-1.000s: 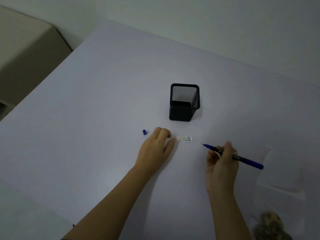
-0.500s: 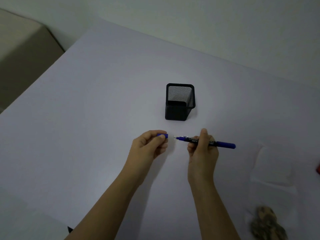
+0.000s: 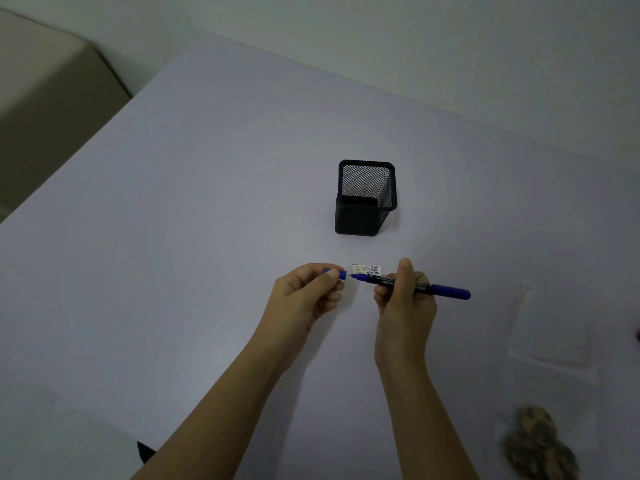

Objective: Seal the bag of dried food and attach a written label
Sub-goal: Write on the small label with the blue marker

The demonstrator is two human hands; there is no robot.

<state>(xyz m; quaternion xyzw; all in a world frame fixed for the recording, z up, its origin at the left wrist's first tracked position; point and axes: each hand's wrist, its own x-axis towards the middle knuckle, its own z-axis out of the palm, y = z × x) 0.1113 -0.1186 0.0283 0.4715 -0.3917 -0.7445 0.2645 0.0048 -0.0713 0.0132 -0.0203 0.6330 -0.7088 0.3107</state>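
My right hand grips a blue and black marker pen, held level with its tip pointing left. My left hand pinches the pen's blue cap between thumb and fingers, its opening just left of the pen tip and almost touching it. A small white label with handwriting lies flat on the table just behind the pen. A clear plastic bag lies flat at the right. A heap of brown dried food sits at the bottom right, blurred.
A black mesh pen holder stands upright behind the label. The pale table spreads wide to the left and back. A beige block stands beyond the table's left edge. A red speck shows at the right border.
My left hand picked the blue cap off the table and brought it right. My right hand swung the pen leftwards, so the tip now meets the cap above the label.
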